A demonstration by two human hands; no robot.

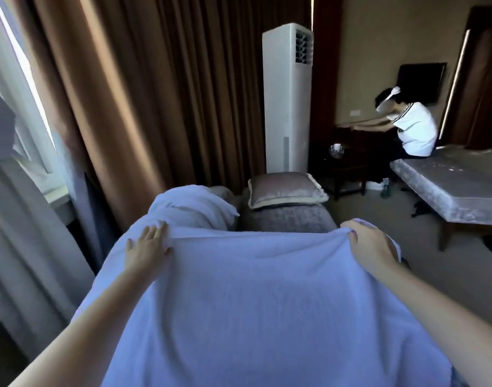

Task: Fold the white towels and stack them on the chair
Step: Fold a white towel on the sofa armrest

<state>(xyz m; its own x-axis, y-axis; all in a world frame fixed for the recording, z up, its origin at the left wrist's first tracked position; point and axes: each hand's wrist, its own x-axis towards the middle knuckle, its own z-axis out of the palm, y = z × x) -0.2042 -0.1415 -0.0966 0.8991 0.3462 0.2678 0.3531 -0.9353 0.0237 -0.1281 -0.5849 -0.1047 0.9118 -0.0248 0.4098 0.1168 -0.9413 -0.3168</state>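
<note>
White terry cloth fills most of our view: one towel (267, 303) lies spread wide under both our arms, and its far edge runs as a taut ridge from hand to hand. At the left end of that edge our left hand (148, 251) lies flat on the towel, fingers straight and fanned apart. At the right end our right hand (370, 247) has its fingers curled, pinching a bunched fold of the towel's corner. Just beyond the towel's far-left corner a second towel (189, 208) sits crumpled in a heap, touching it. Straight beyond the far edge stands a grey upholstered chair (289, 219) with a cushion (285, 191) on top; we cannot tell whether the towel touches it. Behind the cushion, farther from the towel, rises a tall white air-conditioning tower (286, 101) against brown curtains (155, 107). Left of the towel the curtains hang close, leaving a narrow dark gap. Right of the towel open carpet (423, 275) stretches to a bare mattress (462, 185), where another person (412, 129) sits, well apart from the towel.
</note>
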